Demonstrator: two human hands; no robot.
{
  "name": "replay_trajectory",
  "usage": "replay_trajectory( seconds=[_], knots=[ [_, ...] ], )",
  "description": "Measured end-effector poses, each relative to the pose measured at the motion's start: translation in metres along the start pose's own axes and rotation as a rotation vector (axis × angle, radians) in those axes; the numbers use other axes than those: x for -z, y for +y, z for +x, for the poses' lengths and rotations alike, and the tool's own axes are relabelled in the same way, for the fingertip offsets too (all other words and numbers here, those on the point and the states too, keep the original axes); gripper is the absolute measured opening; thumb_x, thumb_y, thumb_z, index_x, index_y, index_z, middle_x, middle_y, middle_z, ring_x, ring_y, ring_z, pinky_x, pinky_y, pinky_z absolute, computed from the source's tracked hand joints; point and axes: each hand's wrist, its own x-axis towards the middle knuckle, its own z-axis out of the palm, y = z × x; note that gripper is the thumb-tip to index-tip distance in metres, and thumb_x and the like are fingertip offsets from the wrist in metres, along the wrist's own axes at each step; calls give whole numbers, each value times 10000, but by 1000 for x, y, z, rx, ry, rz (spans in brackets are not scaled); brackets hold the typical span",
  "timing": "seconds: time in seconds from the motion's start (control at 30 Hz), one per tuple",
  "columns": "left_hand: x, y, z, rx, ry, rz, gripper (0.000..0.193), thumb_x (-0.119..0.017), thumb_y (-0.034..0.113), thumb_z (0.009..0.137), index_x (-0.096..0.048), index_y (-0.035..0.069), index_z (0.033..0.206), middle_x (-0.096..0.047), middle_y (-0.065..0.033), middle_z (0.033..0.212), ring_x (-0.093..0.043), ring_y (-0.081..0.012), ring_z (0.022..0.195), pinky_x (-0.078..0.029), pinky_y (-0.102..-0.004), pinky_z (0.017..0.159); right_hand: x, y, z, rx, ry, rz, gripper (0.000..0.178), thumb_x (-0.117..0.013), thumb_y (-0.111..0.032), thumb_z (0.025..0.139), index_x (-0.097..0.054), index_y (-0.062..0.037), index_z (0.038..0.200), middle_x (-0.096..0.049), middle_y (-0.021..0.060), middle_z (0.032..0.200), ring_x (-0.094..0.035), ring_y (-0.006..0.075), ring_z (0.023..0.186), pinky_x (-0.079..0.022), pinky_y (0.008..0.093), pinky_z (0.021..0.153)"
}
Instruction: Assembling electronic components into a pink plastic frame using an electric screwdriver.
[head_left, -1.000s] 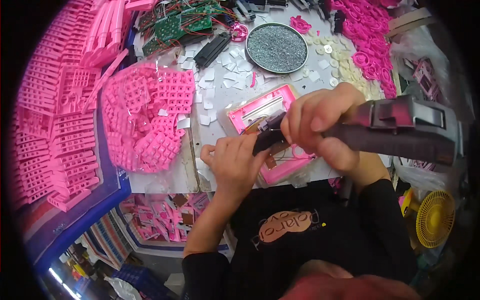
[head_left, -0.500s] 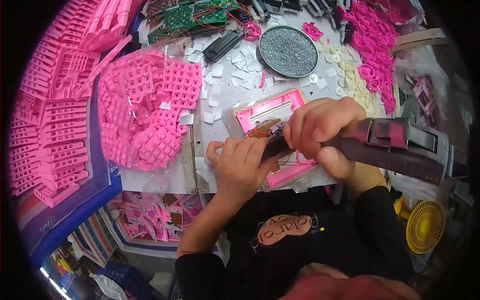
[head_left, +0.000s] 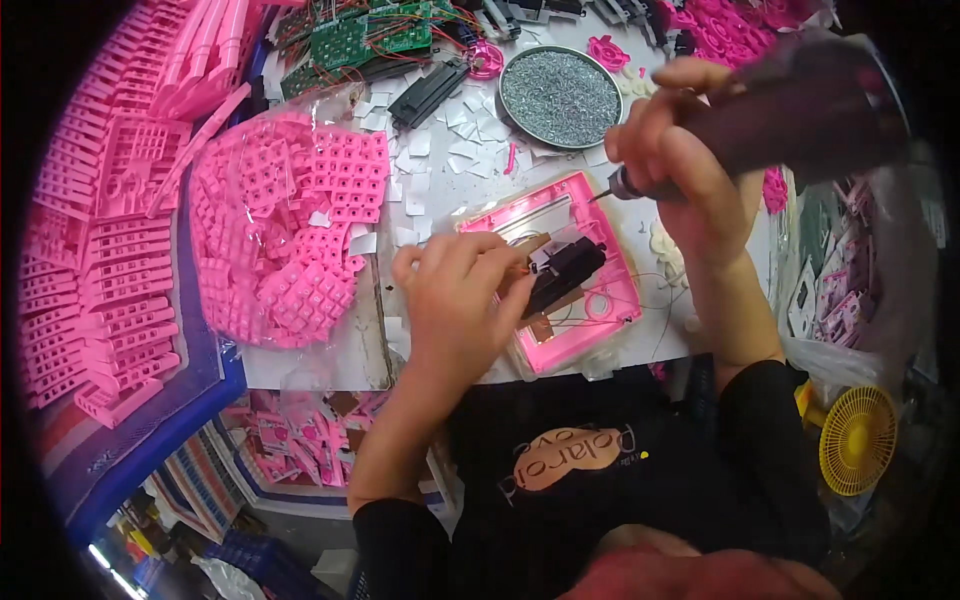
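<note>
My left hand (head_left: 450, 305) is closed, its thumb and fingers on a black plastic block (head_left: 568, 270) tilted over an open pink plastic case (head_left: 565, 352). Inside the case are thin wires, brown board pieces (head_left: 541, 328) and a clear strip. In my right hand (head_left: 695, 170) is a dark electric screwdriver (head_left: 780, 120), its body blurred and raised to the right. The screwdriver's thin bit points left, near the upper right edge of the case; whether it touches cannot be made out.
Beyond the case stands a round dish of small metal screws (head_left: 560, 95). Bagged pink key sheets (head_left: 290, 225) lie left, beside stacked pink parts (head_left: 125, 300). Green circuit boards (head_left: 370, 40) with red wires sit at the back. A yellow fan (head_left: 858, 440) is at the lower right.
My right hand has lifted the screwdriver up and away from the black block. The block and pink case now show more fully; my left hand has shifted slightly left.
</note>
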Motion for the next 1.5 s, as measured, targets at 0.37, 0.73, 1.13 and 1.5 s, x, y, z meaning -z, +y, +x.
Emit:
replay_trajectory(
  seconds=[0.37, 0.73, 1.13, 1.5],
  knots=[
    [-6, -11, -2, -84, 115, -67, 159, -780, 110, 791, -671, 126, 905, -674, 1, 920, -614, -193, 835, -307, -394, 860, 8, 27, -53, 317, 51, -812, 633, -809, -72, 767, -540, 31, 1331, -599, 180, 1248, -555, 313, 1120, -471, 402, 921],
    [-15, -19, -9, -110, 158, -114, 192, -769, 89, 796, -653, 115, 946, -673, -4, 946, -613, -196, 825, -312, -397, 852, -7, 40, -30, 165, -605, -638, 119, -722, -108, 863, -641, -70, 941, -621, 66, 963, -535, 306, 967, -449, 396, 872],
    [-23, -20, -15, -122, 165, -111, 214, -774, 88, 784, -661, 127, 961, -670, -1, 1000, -620, -189, 842, -309, -420, 884, -7, 52, -22, 137, -779, -491, 85, -657, -91, 908, -578, -60, 907, -572, 69, 947, -501, 318, 990, -423, 417, 886],
    [-26, -19, -12, -112, 243, -99, 182, -762, 88, 799, -648, 118, 938, -666, -8, 964, -621, -186, 819, -312, -413, 873, 0, 41, -29, 39, -641, -481, 180, -706, -106, 856, -655, -77, 1026, -633, 62, 1023, -513, 294, 1014, -429, 419, 921]
  ],
)
